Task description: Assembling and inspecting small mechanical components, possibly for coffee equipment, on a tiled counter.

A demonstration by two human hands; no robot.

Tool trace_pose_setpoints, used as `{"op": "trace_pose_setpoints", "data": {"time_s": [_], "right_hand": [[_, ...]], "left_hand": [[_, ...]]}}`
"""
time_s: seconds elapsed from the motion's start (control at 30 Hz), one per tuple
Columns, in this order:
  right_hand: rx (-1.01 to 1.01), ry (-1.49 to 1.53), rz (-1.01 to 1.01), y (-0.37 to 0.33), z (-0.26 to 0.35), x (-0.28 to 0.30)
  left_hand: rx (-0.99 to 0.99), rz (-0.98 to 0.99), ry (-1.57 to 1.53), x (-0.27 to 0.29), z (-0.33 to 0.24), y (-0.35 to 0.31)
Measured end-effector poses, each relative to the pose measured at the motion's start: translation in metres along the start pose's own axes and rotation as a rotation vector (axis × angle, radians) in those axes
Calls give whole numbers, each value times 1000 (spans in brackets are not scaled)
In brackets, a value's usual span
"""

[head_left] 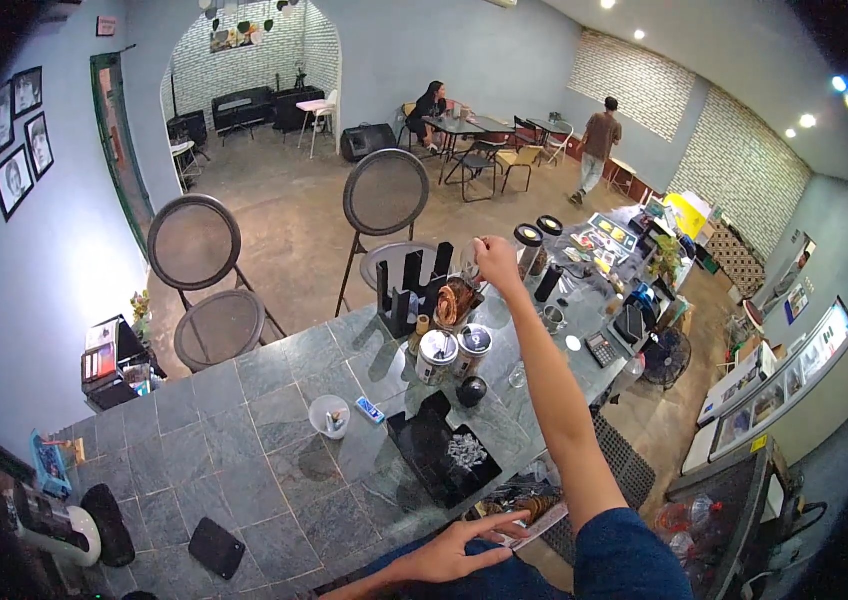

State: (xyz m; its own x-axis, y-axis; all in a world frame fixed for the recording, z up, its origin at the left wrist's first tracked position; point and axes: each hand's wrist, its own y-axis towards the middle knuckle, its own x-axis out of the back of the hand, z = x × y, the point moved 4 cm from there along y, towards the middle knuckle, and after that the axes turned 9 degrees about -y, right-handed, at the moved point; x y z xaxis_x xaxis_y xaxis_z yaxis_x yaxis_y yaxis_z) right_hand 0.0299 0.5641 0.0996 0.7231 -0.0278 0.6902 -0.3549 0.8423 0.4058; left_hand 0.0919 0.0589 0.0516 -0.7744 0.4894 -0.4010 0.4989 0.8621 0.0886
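1. Brown holder [456, 300]: stands at the far edge of the grey tiled surface [244, 440], just beside black upright stands [409, 280] and just behind two steel tins [436, 352].
2. Right hand [497, 262]: stretched far out on a straight arm, just above and right of the brown holder, fingers curled. Might be closed on something small and clear, but too small to tell for sure.
3. Left hand [454, 550]: low at the near edge, flat, fingers spread, nothing in it. Probably best kept planted there as a brace while the other arm reaches so far.
4. Likely best to move the reaching hand slowly. A full stretch gives little control at the wrist.
5. Mind the crowding around the holder: tins in front, dark lidded jars [527, 240] just to the right, stands to the left. Safest to come straight up or straight down, not sideways.
6. Keep the forearm high on the way across. A black ball [471, 390] and a black tray [424, 440] with clear bits in it lie under the arm's path.
7. Leave alone the clear cup [329, 415] and small blue packet [370, 408], well apart to the left.
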Motion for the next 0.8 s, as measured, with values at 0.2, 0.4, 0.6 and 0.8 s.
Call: {"op": "trace_pose_setpoints", "data": {"time_s": [0.2,0.4,0.6,0.8], "right_hand": [[31,-325,11,0,-55,-40],[69,-555,42,-16,-34,-53],[281,-644,162,-21,-33,-47],[538,-327,-122,-92,22,-11]], "left_hand": [[57,14,17,0,-2,2],[-35,-39,48,5,2,-1],[-13,-37,67,1,-1,2],[33,-23,1,-7,7,9]]}}
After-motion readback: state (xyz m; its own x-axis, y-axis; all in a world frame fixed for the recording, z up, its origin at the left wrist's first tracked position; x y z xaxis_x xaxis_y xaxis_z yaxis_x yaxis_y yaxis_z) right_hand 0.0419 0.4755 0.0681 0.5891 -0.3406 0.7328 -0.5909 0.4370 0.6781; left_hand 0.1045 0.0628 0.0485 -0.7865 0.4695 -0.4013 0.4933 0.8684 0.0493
